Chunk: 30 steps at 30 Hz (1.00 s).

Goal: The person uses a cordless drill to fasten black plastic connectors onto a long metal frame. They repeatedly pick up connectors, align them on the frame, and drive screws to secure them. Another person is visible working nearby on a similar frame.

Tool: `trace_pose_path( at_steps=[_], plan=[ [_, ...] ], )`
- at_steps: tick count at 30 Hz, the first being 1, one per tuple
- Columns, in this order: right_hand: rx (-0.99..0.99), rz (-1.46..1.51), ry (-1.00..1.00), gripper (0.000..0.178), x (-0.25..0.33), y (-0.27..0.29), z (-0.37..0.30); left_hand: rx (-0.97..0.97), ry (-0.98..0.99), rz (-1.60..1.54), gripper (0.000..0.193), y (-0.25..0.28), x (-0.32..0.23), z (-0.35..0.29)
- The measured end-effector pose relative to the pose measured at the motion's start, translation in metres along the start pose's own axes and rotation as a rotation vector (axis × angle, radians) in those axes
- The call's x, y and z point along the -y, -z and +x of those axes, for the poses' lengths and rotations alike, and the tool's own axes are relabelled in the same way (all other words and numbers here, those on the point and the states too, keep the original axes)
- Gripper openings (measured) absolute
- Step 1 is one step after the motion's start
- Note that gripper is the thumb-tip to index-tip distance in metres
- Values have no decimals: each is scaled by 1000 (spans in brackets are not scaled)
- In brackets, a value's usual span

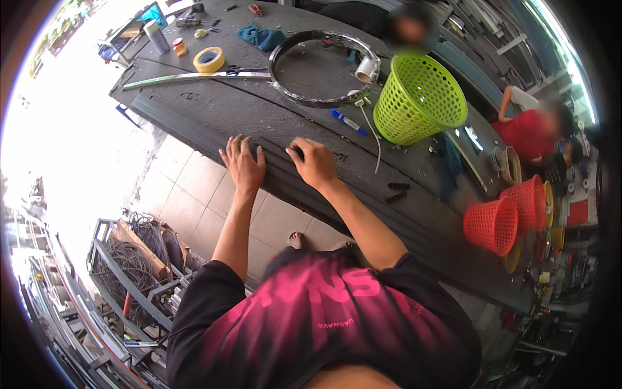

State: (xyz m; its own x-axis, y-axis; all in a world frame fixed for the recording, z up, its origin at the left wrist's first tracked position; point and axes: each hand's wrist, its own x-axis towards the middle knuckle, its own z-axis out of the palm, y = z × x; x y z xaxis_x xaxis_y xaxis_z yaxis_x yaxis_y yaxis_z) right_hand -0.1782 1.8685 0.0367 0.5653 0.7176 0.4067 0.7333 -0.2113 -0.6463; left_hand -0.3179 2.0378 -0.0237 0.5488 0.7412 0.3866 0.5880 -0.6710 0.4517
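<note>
Along the near edge of the workbench lie long dark grey ridged profiles [414, 223]. My left hand [243, 165] rests on them with its fingers spread. To its right, my right hand [315, 163] is closed, with a small black piece [299, 153] showing between thumb and fingers. Its exact kind is hard to make out. Two short black pieces [397, 196] lie farther right on the bench. Beyond my hands is a blue marker [348, 122], next to a thin white cord [372, 136].
A green perforated basket [414, 107] stands at the far side, by a dark ring [275, 78]. Yellow tape [209, 60] and a blue cloth [260, 37] lie far left. Red baskets [490, 225] stand right. Other people are beyond the bench. A wire-filled rack [133, 262] stands lower left.
</note>
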Motion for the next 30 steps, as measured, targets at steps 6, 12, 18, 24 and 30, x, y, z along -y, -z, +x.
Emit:
trace_pose_path(
  at_steps=[6,12,18,24,30],
  plan=[
    [28,-146,159,18,2,-66,41,-136,-32,-43,26,-14,0,-7],
    [7,-39,207,25,-8,-75,31,-133,-13,-63,25,-11,-2,-8],
    [24,-135,79,19,-12,-68,24,-178,-27,-72,24,-14,-3,-8],
    [-8,-155,29,22,-9,-72,24,-176,-29,-64,24,-16,-1,-8],
    [21,-140,8,25,-9,-70,27,-170,-27,-66,25,-16,-1,-8]
  ],
)
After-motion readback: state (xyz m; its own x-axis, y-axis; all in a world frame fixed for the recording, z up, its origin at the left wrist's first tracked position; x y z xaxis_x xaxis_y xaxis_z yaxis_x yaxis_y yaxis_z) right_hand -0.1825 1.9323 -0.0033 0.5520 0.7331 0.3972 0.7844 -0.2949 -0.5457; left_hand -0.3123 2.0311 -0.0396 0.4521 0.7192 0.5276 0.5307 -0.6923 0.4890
